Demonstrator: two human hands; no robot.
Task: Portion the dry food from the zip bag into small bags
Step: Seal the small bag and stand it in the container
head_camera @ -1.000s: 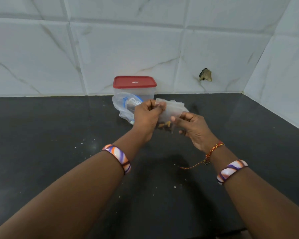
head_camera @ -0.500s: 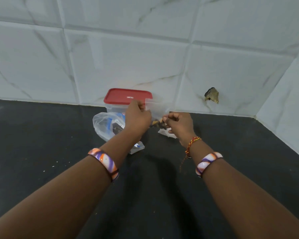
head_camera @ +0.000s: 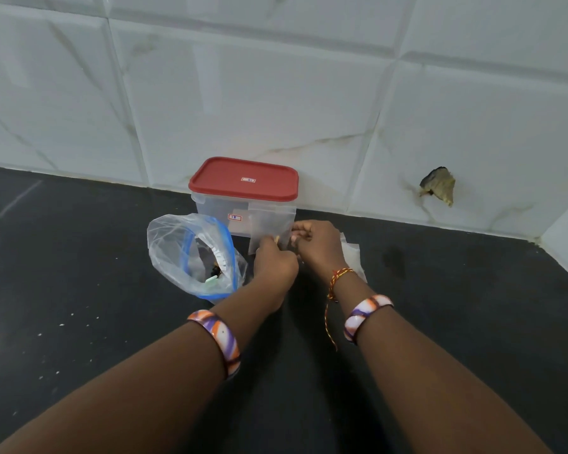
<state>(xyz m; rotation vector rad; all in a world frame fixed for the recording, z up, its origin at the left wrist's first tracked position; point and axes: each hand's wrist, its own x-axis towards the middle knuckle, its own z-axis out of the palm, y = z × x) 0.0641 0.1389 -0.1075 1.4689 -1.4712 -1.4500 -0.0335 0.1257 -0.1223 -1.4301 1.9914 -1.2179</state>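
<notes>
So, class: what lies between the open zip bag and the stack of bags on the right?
In the head view, both hands, left hand and right hand, pinching a small clear bag, fill the stretch between the zip bag and the flat bags.

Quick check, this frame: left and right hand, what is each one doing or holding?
Left hand: fingers closed, pinching the small clear bag at its lower edge.
Right hand: fingers closed on the same bag's right edge.

I see the lidded container [head_camera: 243,198] standing at the back of the counter [head_camera: 79,290], against the wall [head_camera: 276,93]. The zip bag [head_camera: 194,253] lies in front of it, to the left. My left hand [head_camera: 274,265] and right hand [head_camera: 318,247] meet just right of the zip bag, holding a small bag [head_camera: 269,224] upright before the container. More small bags [head_camera: 353,257] lie on the counter behind my right hand.
</notes>
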